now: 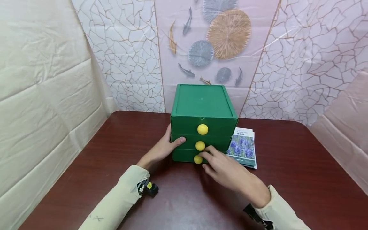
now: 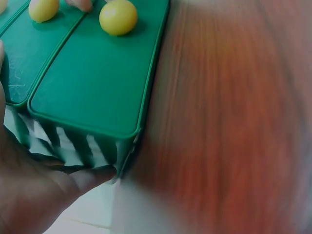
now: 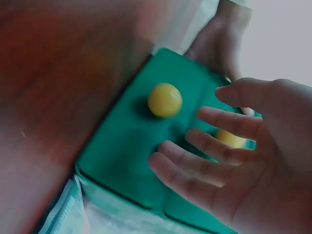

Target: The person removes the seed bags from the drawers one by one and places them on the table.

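A green three-drawer box (image 1: 203, 105) stands on the dark red counter (image 1: 287, 179), straight ahead of both hands. The left hand (image 1: 162, 148) cups the box's left front corner, thumb laid across the front of the middle drawer, fingers out of sight along the side. The right hand (image 1: 227, 171) reaches in with fingers relaxed and spread, holding nothing; its fingertips (image 1: 204, 155) sit just at the bottom yellow knob (image 1: 197, 159), though contact cannot be told. Above that knob are the middle knob (image 1: 200, 145) and the top knob (image 1: 202, 129). A flower-printed booklet (image 1: 242, 147) lies just beyond the right hand, beside the box.
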Demonstrator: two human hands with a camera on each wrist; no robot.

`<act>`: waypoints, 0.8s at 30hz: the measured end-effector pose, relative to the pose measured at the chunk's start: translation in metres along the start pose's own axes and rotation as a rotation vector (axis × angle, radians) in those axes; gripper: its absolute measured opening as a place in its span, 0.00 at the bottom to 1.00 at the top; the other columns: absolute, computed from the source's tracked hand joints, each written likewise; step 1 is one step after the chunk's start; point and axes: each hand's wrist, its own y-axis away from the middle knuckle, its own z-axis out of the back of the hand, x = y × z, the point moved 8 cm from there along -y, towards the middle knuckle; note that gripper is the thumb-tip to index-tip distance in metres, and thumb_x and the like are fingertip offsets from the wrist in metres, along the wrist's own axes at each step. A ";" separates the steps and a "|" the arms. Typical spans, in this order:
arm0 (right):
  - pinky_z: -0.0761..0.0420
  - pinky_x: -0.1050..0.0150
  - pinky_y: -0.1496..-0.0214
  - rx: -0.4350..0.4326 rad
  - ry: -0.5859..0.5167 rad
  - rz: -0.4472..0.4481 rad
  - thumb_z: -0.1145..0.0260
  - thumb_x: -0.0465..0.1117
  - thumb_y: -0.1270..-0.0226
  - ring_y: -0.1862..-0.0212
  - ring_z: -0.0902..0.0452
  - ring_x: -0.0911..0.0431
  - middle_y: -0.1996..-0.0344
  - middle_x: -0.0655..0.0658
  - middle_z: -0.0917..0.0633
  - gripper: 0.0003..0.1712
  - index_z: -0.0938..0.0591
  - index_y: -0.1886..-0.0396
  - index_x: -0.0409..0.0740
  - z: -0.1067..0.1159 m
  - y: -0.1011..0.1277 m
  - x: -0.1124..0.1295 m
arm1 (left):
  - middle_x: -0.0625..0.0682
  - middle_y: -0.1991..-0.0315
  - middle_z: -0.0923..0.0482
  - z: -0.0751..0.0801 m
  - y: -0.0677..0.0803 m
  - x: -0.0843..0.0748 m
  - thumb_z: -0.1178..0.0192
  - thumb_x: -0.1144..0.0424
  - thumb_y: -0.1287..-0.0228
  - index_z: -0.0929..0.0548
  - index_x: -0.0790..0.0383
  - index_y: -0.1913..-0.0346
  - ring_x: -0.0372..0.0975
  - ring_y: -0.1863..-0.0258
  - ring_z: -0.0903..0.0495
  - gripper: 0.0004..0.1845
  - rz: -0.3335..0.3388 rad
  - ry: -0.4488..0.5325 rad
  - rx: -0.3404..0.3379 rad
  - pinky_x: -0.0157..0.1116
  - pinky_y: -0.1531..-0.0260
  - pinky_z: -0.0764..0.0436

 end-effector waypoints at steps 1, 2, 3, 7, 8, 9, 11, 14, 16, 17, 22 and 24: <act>0.17 0.60 0.58 -0.007 0.003 -0.010 0.30 0.36 0.25 0.60 0.23 0.59 0.51 0.46 0.21 0.17 0.16 0.40 0.38 0.005 0.000 -0.001 | 0.50 0.23 0.37 0.003 0.001 -0.001 0.38 0.45 0.22 0.60 0.34 0.15 0.46 0.27 0.31 0.48 0.004 -0.021 -0.005 0.54 0.28 0.32; 0.17 0.60 0.58 -0.011 0.011 -0.024 0.30 0.37 0.25 0.59 0.22 0.59 0.50 0.46 0.20 0.17 0.15 0.40 0.39 0.009 0.000 -0.002 | 0.50 0.23 0.36 0.005 0.002 -0.001 0.37 0.44 0.23 0.59 0.35 0.15 0.46 0.27 0.31 0.48 0.009 -0.044 -0.010 0.55 0.28 0.31; 0.17 0.59 0.59 -0.015 0.018 -0.038 0.30 0.37 0.25 0.60 0.21 0.58 0.49 0.46 0.19 0.17 0.15 0.39 0.39 0.014 0.001 -0.003 | 0.50 0.24 0.35 0.007 0.003 -0.002 0.37 0.42 0.24 0.58 0.35 0.15 0.46 0.27 0.31 0.48 0.017 -0.071 -0.016 0.54 0.29 0.30; 0.16 0.56 0.60 -0.033 0.044 -0.115 0.32 0.40 0.23 0.62 0.19 0.58 0.49 0.47 0.18 0.15 0.14 0.41 0.43 0.035 0.003 -0.014 | 0.50 0.27 0.29 0.015 0.004 -0.008 0.34 0.41 0.27 0.52 0.38 0.15 0.47 0.29 0.27 0.48 0.008 -0.145 -0.033 0.53 0.32 0.25; 0.17 0.55 0.61 -0.041 0.047 -0.138 0.32 0.40 0.23 0.63 0.19 0.58 0.51 0.48 0.17 0.13 0.13 0.44 0.45 0.040 0.004 -0.018 | 0.49 0.27 0.29 0.016 0.004 -0.009 0.33 0.41 0.27 0.51 0.38 0.15 0.47 0.29 0.27 0.48 0.001 -0.168 -0.038 0.53 0.33 0.25; 0.17 0.54 0.61 -0.050 0.046 -0.165 0.32 0.40 0.23 0.63 0.19 0.58 0.53 0.49 0.17 0.11 0.13 0.46 0.46 0.046 0.006 -0.023 | 0.48 0.27 0.29 0.018 0.003 -0.011 0.33 0.40 0.28 0.50 0.39 0.15 0.47 0.28 0.28 0.48 -0.004 -0.191 -0.043 0.53 0.33 0.25; 0.17 0.53 0.61 -0.057 0.039 -0.223 0.33 0.41 0.23 0.63 0.19 0.57 0.57 0.52 0.16 0.07 0.12 0.52 0.48 0.055 0.010 -0.034 | 0.48 0.27 0.30 0.021 0.004 -0.014 0.33 0.39 0.28 0.47 0.41 0.15 0.47 0.27 0.29 0.47 -0.009 -0.227 -0.050 0.54 0.32 0.26; 0.17 0.47 0.60 -0.064 0.026 -0.300 0.33 0.41 0.23 0.59 0.17 0.52 0.60 0.51 0.14 0.05 0.12 0.57 0.49 0.067 0.018 -0.051 | 0.50 0.23 0.33 0.025 0.007 -0.014 0.38 0.34 0.27 0.46 0.45 0.15 0.48 0.23 0.34 0.46 0.004 -0.276 -0.047 0.55 0.29 0.30; 0.16 0.44 0.58 -0.069 0.012 -0.337 0.34 0.41 0.23 0.55 0.15 0.49 0.58 0.49 0.13 0.06 0.12 0.57 0.47 0.073 0.021 -0.061 | 0.55 0.22 0.34 0.030 0.010 -0.014 0.45 0.32 0.24 0.45 0.50 0.15 0.50 0.23 0.35 0.46 0.009 -0.293 -0.045 0.56 0.27 0.32; 0.17 0.43 0.57 -0.077 0.003 -0.348 0.34 0.41 0.23 0.53 0.15 0.48 0.57 0.48 0.13 0.07 0.11 0.56 0.46 0.075 0.023 -0.065 | 0.56 0.22 0.35 0.032 0.012 -0.014 0.48 0.31 0.23 0.44 0.52 0.15 0.51 0.22 0.35 0.45 0.012 -0.303 -0.048 0.57 0.27 0.33; 0.20 0.44 0.51 -0.110 -0.045 -0.352 0.38 0.37 0.21 0.50 0.19 0.44 0.50 0.39 0.17 0.09 0.13 0.53 0.40 0.074 0.025 -0.083 | 0.58 0.21 0.36 0.046 0.020 -0.014 0.60 0.31 0.18 0.39 0.57 0.17 0.52 0.21 0.38 0.42 0.011 -0.322 -0.083 0.59 0.24 0.39; 0.21 0.43 0.49 -0.106 -0.064 -0.359 0.38 0.37 0.20 0.48 0.21 0.42 0.47 0.35 0.19 0.10 0.15 0.49 0.37 0.068 0.024 -0.090 | 0.57 0.21 0.35 0.050 0.023 -0.014 0.62 0.34 0.16 0.37 0.57 0.17 0.52 0.21 0.38 0.39 0.006 -0.314 -0.091 0.60 0.24 0.40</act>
